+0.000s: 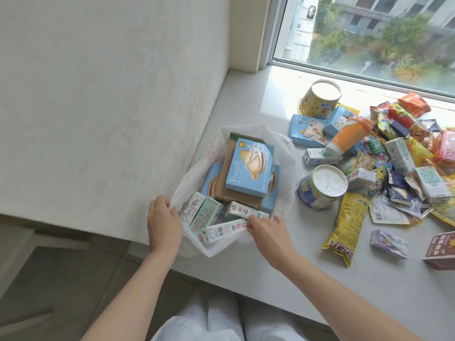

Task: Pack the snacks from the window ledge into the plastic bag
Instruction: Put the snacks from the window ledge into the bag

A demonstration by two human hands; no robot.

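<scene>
White plastic bag (289, 153) lying open on the ledge (246, 94), close to the wall, already part filled: blue biscuit box (248, 166) on top of a brown box (236, 195), more blue boxes under, small cartons (202, 212) at the near end. Left hand (163, 220) curled on the bag's near-left rim, gripping the film, probably to keep the mouth wide and steady. Right hand (267, 230) pinching with fingertips at the near-right side, on one carton (226, 230) or on the rim beside it; could not tell which, so likely setting the carton flat or pulling the edge out. Most snacks still outside, well to the right: yellow cup (320, 99) upside down near the window (369, 33), blue cup (317, 188) just beside the bag, orange cup (349, 136) on its side, long yellow packet (344, 230), heap of wrappers (406, 156). Flat boxes put low and first, seemingly to make a firm base. Task judged as less than half done.
</scene>
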